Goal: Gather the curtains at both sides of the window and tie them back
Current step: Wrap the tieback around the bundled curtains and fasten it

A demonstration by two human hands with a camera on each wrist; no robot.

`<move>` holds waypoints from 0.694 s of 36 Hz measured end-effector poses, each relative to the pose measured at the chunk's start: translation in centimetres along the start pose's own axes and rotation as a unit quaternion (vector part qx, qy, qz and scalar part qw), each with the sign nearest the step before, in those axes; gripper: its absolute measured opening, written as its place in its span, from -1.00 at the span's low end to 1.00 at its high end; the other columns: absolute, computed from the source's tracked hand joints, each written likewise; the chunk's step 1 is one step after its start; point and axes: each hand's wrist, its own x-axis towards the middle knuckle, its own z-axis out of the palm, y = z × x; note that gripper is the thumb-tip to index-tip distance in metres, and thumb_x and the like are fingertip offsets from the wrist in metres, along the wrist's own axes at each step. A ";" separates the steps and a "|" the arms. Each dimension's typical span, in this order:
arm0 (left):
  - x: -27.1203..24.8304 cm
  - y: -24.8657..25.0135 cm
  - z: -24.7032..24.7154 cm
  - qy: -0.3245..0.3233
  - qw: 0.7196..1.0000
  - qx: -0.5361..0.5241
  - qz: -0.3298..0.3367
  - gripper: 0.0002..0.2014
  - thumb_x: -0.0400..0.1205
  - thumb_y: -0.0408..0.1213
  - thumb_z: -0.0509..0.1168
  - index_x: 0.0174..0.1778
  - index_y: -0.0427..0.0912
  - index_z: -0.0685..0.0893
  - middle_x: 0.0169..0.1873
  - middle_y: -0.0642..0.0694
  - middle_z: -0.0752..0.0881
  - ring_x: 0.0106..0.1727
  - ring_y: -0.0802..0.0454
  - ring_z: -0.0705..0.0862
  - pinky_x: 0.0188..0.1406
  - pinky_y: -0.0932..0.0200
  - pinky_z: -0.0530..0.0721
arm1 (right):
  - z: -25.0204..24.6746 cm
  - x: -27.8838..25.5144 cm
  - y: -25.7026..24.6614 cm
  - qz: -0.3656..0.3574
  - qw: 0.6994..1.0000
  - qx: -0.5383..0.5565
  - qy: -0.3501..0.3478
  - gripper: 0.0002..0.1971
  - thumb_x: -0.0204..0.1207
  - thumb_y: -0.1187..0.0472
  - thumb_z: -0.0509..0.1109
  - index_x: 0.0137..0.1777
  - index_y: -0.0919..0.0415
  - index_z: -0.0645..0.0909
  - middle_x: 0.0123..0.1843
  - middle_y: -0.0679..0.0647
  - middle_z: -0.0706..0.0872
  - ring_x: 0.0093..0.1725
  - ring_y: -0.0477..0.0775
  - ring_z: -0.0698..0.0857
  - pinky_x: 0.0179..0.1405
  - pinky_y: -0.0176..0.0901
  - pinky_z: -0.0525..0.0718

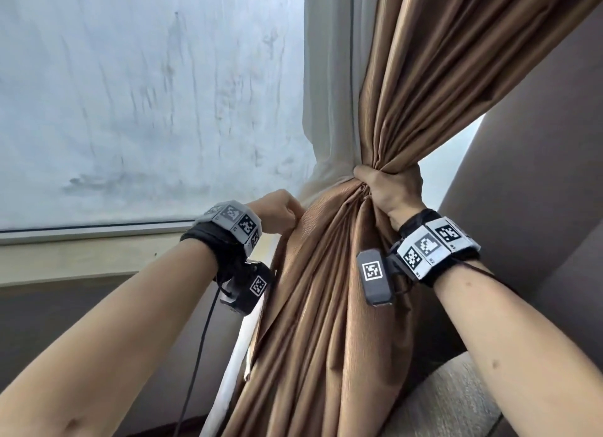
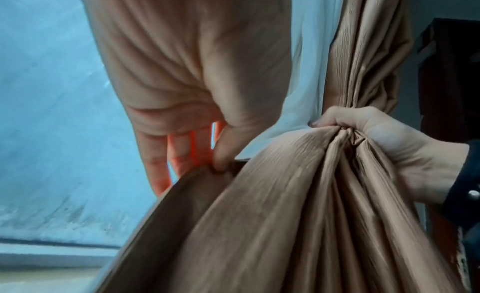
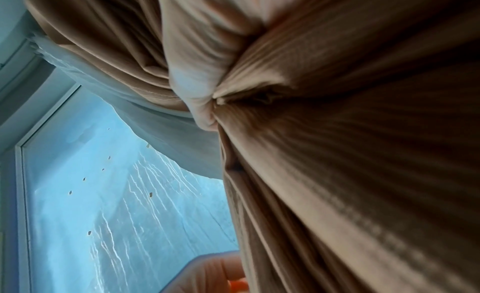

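Your right hand (image 1: 388, 188) fists the gathered brown ribbed curtain (image 1: 326, 306); left hand (image 1: 280, 209) pinches its edge. Slacken right grip, pleats spill.

Ribbed brown cloth against streaked glass

The brown curtain (image 1: 329, 293) is showing a finely ribbed weave with a soft sheen, the white curtain (image 1: 326, 77) is looking thin and matt, and the window (image 1: 137, 94) glass is looking cloudy and streaked.
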 end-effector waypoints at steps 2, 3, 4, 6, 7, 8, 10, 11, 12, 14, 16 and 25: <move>0.1 0.3 -0.7 0.053 0.998 0.042 0.006 -0.67 0.62 -0.56 0.15 0.05 -0.23 0.80 -0.18 -0.09 0.73 -0.08 -0.01 0.65 0.03 0.17 0.65 | 0.1 0.2 0.2 0.002 1.000 -0.003 0.002 -0.26 -0.03 -0.15 0.55 0.21 0.15 0.71 0.17 0.00 0.79 0.24 0.05 0.73 0.28 -0.13 0.67; 0.1 0.4 -1.1 0.077 0.996 0.052 0.013 -0.70 0.64 -0.52 0.15 0.07 -0.24 0.78 -0.12 -0.13 0.72 -0.06 -0.02 0.63 -0.01 0.18 0.61 | 0.1 0.3 0.2 0.003 1.000 -0.006 0.002 -0.23 -0.06 -0.18 0.53 0.21 0.14 0.72 0.17 -0.01 0.80 0.23 0.04 0.73 0.28 -0.12 0.67; 0.0 0.5 -1.7 0.097 0.994 0.054 0.022 -0.72 0.66 -0.50 0.13 0.07 -0.24 0.75 -0.09 -0.17 0.70 -0.06 -0.03 0.60 -0.04 0.19 0.56 | 0.2 0.4 0.3 0.004 1.000 -0.010 0.002 -0.20 -0.10 -0.21 0.51 0.20 0.14 0.72 0.16 -0.02 0.80 0.23 0.04 0.73 0.28 -0.11 0.67; -0.3 0.6 -2.8 0.133 0.989 0.052 0.040 -0.76 0.67 -0.46 0.12 -0.01 -0.18 0.69 -0.11 -0.18 0.68 -0.07 -0.04 0.58 -0.07 0.21 0.48 | 0.3 0.7 0.4 0.002 1.000 -0.016 0.002 -0.16 -0.17 -0.27 0.46 0.18 0.14 0.73 0.12 -0.04 0.82 0.22 0.03 0.74 0.27 -0.08 0.68; -0.4 0.7 -3.4 0.148 0.986 0.053 0.048 -0.78 0.67 -0.43 0.13 -0.06 -0.15 0.68 -0.12 -0.16 0.67 -0.07 -0.04 0.58 -0.07 0.20 0.47 | 0.4 0.8 0.5 0.003 1.000 -0.018 0.003 -0.16 -0.17 -0.27 0.45 0.17 0.14 0.74 0.10 -0.05 0.82 0.21 0.03 0.74 0.27 -0.08 0.69; -0.5 0.7 -4.0 0.157 0.984 0.059 0.056 -0.79 0.67 -0.41 0.14 -0.10 -0.13 0.67 -0.12 -0.16 0.69 -0.05 -0.05 0.59 -0.06 0.18 0.48 | 0.4 0.9 0.5 0.005 1.000 -0.019 0.003 -0.16 -0.17 -0.27 0.46 0.16 0.14 0.74 0.10 -0.05 0.82 0.20 0.02 0.74 0.27 -0.08 0.69; -0.8 0.7 -5.0 0.163 0.981 0.076 0.068 -0.80 0.66 -0.38 0.17 -0.16 -0.12 0.67 -0.09 -0.16 0.71 0.00 -0.08 0.62 -0.02 0.14 0.52 | 0.6 1.1 0.6 0.008 1.000 -0.019 0.001 -0.17 -0.16 -0.27 0.47 0.16 0.14 0.73 0.10 -0.04 0.82 0.20 0.02 0.74 0.27 -0.08 0.69; -0.9 0.7 -5.3 0.161 0.981 0.079 0.071 -0.82 0.66 -0.37 0.20 -0.17 -0.12 0.68 -0.10 -0.14 0.71 0.01 -0.10 0.64 0.00 0.12 0.54 | 0.7 1.1 0.7 0.008 1.000 -0.019 0.001 -0.16 -0.16 -0.27 0.47 0.17 0.14 0.73 0.10 -0.04 0.82 0.20 0.02 0.74 0.27 -0.08 0.69; -1.1 0.7 -5.7 0.158 0.982 0.075 0.072 -0.86 0.65 -0.33 0.26 -0.18 -0.11 0.69 -0.14 -0.12 0.71 0.00 -0.09 0.65 -0.01 0.10 0.55 | 0.8 1.2 0.7 0.009 1.000 -0.019 0.001 -0.15 -0.17 -0.28 0.47 0.18 0.14 0.72 0.11 -0.04 0.81 0.21 0.02 0.74 0.28 -0.08 0.69; -1.7 0.9 -5.9 0.136 0.986 0.054 0.080 -0.92 0.59 -0.19 0.43 -0.17 -0.09 0.73 -0.23 -0.06 0.72 -0.10 -0.01 0.67 -0.08 0.12 0.59 | 0.9 1.2 0.7 0.008 1.000 -0.018 0.003 -0.12 -0.17 -0.29 0.47 0.20 0.13 0.71 0.14 -0.03 0.80 0.23 0.04 0.73 0.29 -0.07 0.68; -2.0 1.1 -5.7 0.107 0.990 0.040 0.084 -0.88 0.51 -0.14 0.53 -0.15 -0.10 0.79 -0.26 -0.03 0.76 -0.19 0.09 0.68 -0.12 0.16 0.62 | 0.9 1.3 0.8 0.003 1.000 -0.014 0.007 -0.08 -0.18 -0.31 0.48 0.25 0.13 0.68 0.18 -0.02 0.79 0.25 0.05 0.72 0.31 -0.06 0.67; -1.4 1.1 -4.5 0.023 0.996 0.036 0.074 -0.85 0.68 -0.30 0.35 0.00 -0.29 0.78 -0.23 -0.12 0.74 -0.22 0.08 0.63 -0.12 0.26 0.60 | 0.7 1.3 1.2 -0.002 1.000 -0.006 0.002 -0.06 -0.19 -0.32 0.47 0.26 0.15 0.68 0.19 0.00 0.79 0.25 0.03 0.72 0.33 -0.08 0.65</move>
